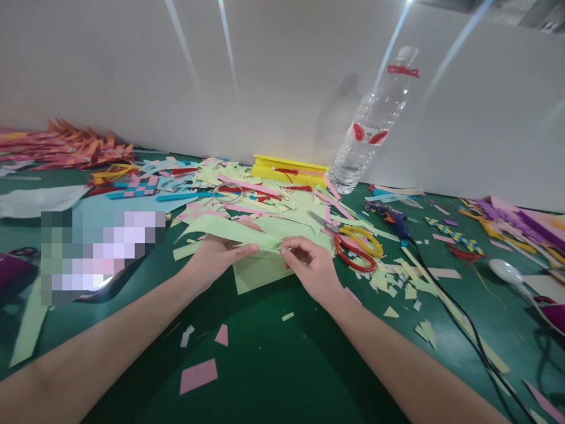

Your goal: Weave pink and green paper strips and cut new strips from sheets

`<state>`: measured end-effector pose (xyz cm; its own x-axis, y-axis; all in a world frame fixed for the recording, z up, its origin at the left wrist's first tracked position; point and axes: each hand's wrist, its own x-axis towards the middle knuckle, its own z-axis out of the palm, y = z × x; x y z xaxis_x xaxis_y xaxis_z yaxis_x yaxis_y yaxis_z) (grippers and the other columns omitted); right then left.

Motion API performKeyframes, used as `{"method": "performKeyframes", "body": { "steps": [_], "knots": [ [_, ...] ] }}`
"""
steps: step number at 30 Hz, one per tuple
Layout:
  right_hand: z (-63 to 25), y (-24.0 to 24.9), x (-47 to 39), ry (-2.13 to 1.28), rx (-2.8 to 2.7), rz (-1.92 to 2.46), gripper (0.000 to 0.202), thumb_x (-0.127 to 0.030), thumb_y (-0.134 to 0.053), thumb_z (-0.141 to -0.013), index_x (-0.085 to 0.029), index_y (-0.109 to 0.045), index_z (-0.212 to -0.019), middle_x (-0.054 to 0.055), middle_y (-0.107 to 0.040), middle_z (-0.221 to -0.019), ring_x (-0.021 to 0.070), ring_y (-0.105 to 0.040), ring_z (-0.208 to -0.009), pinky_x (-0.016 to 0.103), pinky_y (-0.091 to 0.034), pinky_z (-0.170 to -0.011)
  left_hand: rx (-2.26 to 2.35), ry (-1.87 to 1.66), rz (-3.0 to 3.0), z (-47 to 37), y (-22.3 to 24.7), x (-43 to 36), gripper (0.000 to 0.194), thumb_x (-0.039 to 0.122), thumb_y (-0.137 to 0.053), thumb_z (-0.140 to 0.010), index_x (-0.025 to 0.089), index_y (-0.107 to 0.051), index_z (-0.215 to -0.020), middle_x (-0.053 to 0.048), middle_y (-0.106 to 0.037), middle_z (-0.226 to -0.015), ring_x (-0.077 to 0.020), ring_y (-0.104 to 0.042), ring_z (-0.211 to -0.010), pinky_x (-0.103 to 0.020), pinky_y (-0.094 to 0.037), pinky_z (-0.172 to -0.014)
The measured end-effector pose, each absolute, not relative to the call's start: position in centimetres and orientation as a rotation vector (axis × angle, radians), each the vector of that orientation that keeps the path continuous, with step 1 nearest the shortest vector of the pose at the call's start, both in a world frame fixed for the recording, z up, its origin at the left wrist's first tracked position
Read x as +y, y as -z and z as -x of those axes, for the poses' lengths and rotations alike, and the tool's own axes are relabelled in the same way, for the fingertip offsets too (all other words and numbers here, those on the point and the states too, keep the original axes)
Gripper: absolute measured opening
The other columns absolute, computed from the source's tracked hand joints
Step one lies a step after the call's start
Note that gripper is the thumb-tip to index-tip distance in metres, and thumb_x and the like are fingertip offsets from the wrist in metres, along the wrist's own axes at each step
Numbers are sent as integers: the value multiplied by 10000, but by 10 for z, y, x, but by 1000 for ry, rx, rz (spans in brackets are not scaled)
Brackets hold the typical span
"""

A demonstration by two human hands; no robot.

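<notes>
A strip of light green paper (220,227) stretches between my two hands, just above the table. My left hand (220,257) grips its middle, thumb on the near side and fingers partly hidden behind the paper. At the strip's right end, my right hand (309,263) pinches it between thumb and fingertips. Under the hands lies a pale green sheet (251,277). Scissors with red and yellow handles (358,247) rest to the right of my right hand, blades pointing up and left.
A plastic bottle (371,126) leans against the wall behind paper scraps. A glue gun (391,218) lies at right, its black cable (454,309) running toward me. Left is a pixelated object (103,253). Pink scraps (198,376) lie in front; a white spoon (507,272) is far right.
</notes>
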<state>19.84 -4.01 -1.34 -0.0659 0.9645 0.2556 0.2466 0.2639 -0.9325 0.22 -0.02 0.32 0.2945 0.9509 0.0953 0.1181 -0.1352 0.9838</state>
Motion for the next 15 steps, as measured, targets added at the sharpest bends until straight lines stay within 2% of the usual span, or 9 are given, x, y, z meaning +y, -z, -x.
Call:
{"method": "performKeyframes", "body": {
  "steps": [4, 10, 15],
  "knots": [
    [-197, 12, -41, -909, -1604, 1170, 121, -334, -639, -791, -216, -623, -809, 43, -662, -1030, 127, -618, -715, 298, -539, -672, 1038, -1018, -1529, -4, -1, 0, 251, 410, -762, -681, 241, -714, -861, -46, -726, -982, -268, -665, -944, -360, -561, -795],
    [-197, 14, -42, -927, -1584, 1179, 354, -389, -700, -745, -239, -516, -1007, 25, -647, -992, 123, -584, -681, 292, -514, -629, 1050, -994, -1555, -3, -1, -1, 239, 403, -765, -680, 238, -734, -849, -48, -739, -938, -266, -679, -894, -361, -561, -781],
    [-196, 13, -43, -775, -1656, 1224, 375, -385, -703, -741, -229, -551, -1047, 29, -673, -974, 126, -522, -683, 276, -483, -623, 1055, -934, -1540, -3, -5, -2, 270, 373, -784, -660, 227, -729, -880, -34, -749, -858, -243, -688, -834, -335, -566, -737]
  ]
}}
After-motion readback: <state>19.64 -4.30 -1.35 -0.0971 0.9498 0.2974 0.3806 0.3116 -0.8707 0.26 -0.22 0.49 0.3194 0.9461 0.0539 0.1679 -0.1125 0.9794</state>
